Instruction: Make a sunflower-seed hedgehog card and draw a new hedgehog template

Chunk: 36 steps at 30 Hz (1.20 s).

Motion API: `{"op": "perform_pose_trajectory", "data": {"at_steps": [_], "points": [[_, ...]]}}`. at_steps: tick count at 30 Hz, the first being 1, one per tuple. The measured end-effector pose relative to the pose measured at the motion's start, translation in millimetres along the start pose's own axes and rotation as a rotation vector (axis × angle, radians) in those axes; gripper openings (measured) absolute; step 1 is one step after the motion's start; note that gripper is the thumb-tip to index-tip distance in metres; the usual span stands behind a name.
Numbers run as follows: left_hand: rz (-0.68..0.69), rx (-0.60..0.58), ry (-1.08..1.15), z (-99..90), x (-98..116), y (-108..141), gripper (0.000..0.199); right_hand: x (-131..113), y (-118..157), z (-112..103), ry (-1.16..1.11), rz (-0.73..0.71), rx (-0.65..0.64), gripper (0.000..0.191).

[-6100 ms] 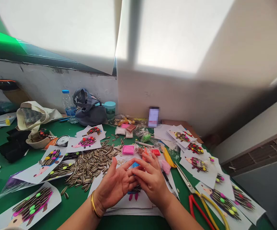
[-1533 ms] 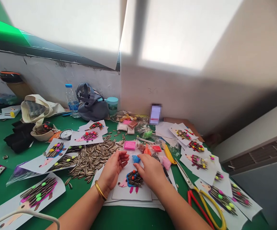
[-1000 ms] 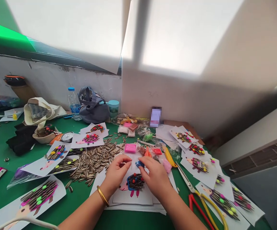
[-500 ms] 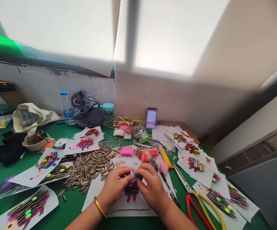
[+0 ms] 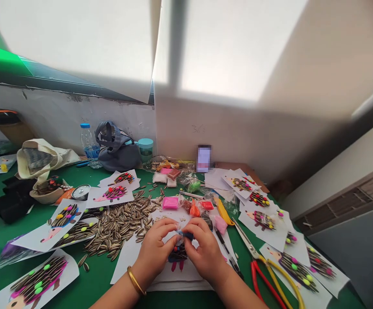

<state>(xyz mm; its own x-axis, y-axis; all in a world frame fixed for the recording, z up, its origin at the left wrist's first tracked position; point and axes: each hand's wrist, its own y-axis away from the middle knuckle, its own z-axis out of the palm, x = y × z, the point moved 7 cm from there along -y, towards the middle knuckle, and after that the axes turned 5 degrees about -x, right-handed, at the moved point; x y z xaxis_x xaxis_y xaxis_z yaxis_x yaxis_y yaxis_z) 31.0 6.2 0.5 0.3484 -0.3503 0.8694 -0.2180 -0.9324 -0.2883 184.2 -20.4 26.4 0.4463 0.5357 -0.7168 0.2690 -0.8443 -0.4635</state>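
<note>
The blue lump had come back from beyond the seed hedgehog to over it, near the surface's front edge. The right hand's grip pinched it; the left's pinched clear film, suggesting wrapper work.

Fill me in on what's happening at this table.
Someone is working with both bare hands over a hedgehog picture on white paper. The right hand grips a small blue lump, which looks like clay, while the left hand pinches what seems to be its clear wrap. The fingers partly cover the picture. A heap of striped seeds lies to the left, and more hedgehog pictures are spread on both sides of the green table.
</note>
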Motion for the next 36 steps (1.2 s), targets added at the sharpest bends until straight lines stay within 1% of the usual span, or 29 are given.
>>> {"op": "perform_pose_trajectory", "data": {"at_steps": [2, 7, 11, 14, 16, 19, 23, 28, 31, 34, 36], "points": [[0.035, -0.017, -0.038, 0.2, 3, 0, 0.017, 1, 0, 1, 0.0, 0.005, -0.012, 0.026], [0.11, -0.056, -0.139, 0.0, 14, -1, 0.011, 0, -1, 1, -0.008, 0.022, -0.019, 0.024], [0.102, -0.157, -0.302, 6.6, 17, -1, 0.022, 1, -2, -4, -0.023, 0.041, 0.011, 0.02], [0.101, -0.194, -0.313, 8.2, 15, -1, 0.028, 5, -2, -7, -0.034, 0.066, 0.028, 0.015], [0.089, -0.153, -0.233, 4.0, 12, -3, 0.026, 10, -2, -11, -0.037, 0.088, 0.055, 0.015], [0.02, -0.046, -0.05, -5.3, 3, -6, 0.017, 19, -1, -16, -0.035, 0.118, 0.108, 0.016], [-0.065, 0.032, 0.099, -11.1, -3, -10, 0.018, 31, -1, -17, -0.033, 0.157, 0.126, 0.021], [-0.133, 0.063, 0.192, -14.2, -2, -11, 0.02, 40, -4, -13, 0.038, 0.176, 0.099, 0.03], [-0.155, 0.096, 0.183, -18.0, -5, -11, 0.016, 42, -5, -10, 0.036, 0.189, 0.082, 0.031], [-0.179, 0.144, 0.17, -21.6, -12, -11, 0.012, 39, -5, -10, -0.014, 0.184, 0.074, 0.03], [-0.235, 0.145, 0.188, -20.2, -20, -10, 0.013, 37, -5, -9, -0.052, 0.179, 0.071, 0.029]]}}
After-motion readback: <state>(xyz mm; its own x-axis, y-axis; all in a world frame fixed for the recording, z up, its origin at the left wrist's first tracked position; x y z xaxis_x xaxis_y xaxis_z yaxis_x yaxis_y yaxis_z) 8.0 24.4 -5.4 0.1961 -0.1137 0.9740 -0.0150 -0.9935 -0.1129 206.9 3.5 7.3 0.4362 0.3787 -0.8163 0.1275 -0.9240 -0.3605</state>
